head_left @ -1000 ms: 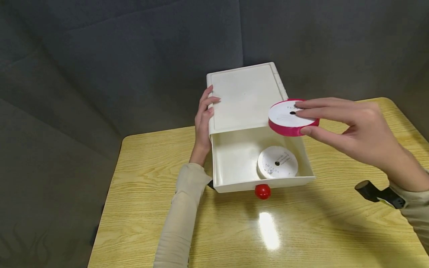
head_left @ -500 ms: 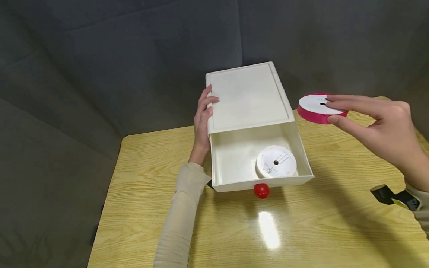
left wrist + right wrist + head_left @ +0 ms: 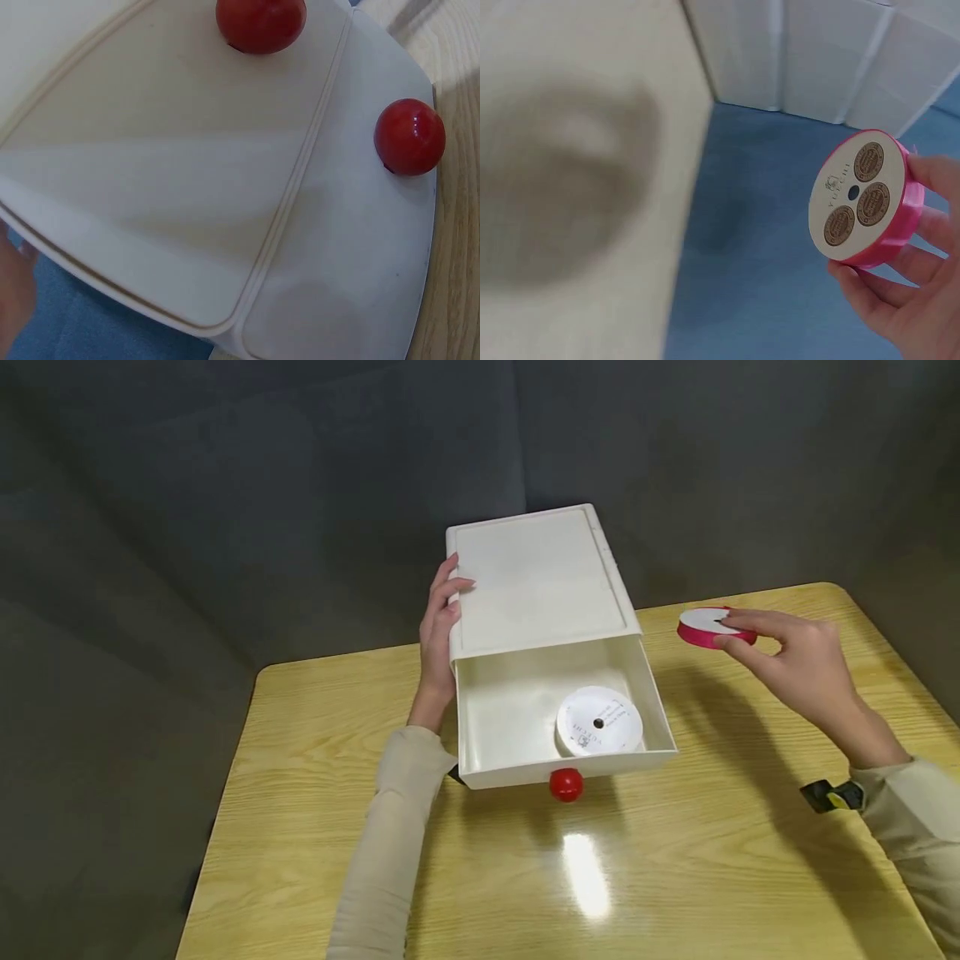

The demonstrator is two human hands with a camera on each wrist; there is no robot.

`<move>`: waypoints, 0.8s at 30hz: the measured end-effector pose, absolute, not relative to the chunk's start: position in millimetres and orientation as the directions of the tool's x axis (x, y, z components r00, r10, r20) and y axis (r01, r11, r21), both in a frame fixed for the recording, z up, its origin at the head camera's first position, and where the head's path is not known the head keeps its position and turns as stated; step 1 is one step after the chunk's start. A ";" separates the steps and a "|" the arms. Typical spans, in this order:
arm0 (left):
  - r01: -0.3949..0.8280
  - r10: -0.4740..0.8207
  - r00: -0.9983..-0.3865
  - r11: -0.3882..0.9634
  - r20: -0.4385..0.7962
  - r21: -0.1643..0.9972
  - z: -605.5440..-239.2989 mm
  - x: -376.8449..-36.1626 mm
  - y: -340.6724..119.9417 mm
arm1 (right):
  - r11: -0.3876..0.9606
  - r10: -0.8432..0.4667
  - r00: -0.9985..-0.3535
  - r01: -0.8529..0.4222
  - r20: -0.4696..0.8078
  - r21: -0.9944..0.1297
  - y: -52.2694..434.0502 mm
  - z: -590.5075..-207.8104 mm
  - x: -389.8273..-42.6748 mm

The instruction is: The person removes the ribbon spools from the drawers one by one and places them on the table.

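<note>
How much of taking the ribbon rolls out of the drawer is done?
About half, it seems. Done: the drawer is pulled open and the pink ribbon roll is out, over the table to the right. In hand: the right hand pinches that roll, while the left hand steadies the white box. Left: the white ribbon roll is inside.

left hand (image 3: 13, 289): cut off at edge | table (image 3: 570, 187): blurred

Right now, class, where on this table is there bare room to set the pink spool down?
Bare table lies in front of the drawer, and to its right beneath the right hand holding the pink spool. The left side, around the left hand, is tighter.
</note>
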State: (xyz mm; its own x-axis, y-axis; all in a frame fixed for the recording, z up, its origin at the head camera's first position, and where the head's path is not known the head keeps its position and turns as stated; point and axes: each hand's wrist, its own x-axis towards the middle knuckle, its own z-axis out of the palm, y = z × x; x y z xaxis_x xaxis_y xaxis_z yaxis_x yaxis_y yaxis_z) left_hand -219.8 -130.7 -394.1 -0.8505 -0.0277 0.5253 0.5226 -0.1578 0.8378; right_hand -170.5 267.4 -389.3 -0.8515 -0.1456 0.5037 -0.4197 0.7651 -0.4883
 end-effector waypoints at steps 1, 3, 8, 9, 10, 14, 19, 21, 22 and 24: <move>0.527 -0.022 -0.848 -0.148 0.530 0.837 -394.6 -220.1 -130.5 | 0.769 -0.137 -0.860 -0.406 0.492 -0.494 269.5 -394.8 -170.2; 0.530 -0.017 -0.846 -0.130 0.533 0.838 -395.5 -220.3 -129.8 | 0.771 -0.129 -0.870 -0.390 0.476 -0.503 272.7 -404.0 -169.3; 0.527 -0.042 -0.850 -0.107 0.526 0.843 -397.3 -219.1 -129.5 | 0.782 -0.155 -0.870 -0.397 0.468 -0.480 278.1 -421.7 -173.1; 0.528 -0.045 -0.849 -0.108 0.527 0.842 -397.5 -218.9 -129.5 | 0.784 -0.158 -0.870 -0.398 0.467 -0.476 279.0 -424.6 -174.0; 0.527 -0.044 -0.849 -0.114 0.526 0.842 -397.4 -218.9 -129.4 | 0.785 -0.161 -0.871 -0.398 0.464 -0.475 280.0 -427.4 -174.6; 0.526 -0.034 -0.849 -0.142 0.527 0.838 -396.8 -219.8 -128.2 | 0.791 -0.160 -0.881 -0.384 0.446 -0.476 284.3 -436.6 -175.6; 0.520 -0.032 -0.853 -0.139 0.521 0.843 -397.2 -220.1 -127.4 | 0.807 -0.165 -0.893 -0.366 0.419 -0.463 288.6 -447.6 -176.8; 0.520 -0.033 -0.853 -0.131 0.520 0.844 -397.7 -220.5 -127.4 | 0.810 -0.168 -0.897 -0.362 0.409 -0.461 289.3 -451.2 -177.3; 0.520 -0.032 -0.853 -0.131 0.521 0.844 -397.9 -220.8 -127.4 | 0.811 -0.171 -0.899 -0.360 0.403 -0.462 289.6 -453.0 -177.9; 0.523 -0.033 -0.851 -0.134 0.524 0.842 -398.3 -221.6 -127.2 | 0.813 -0.176 -0.903 -0.358 0.392 -0.459 290.2 -455.8 -178.7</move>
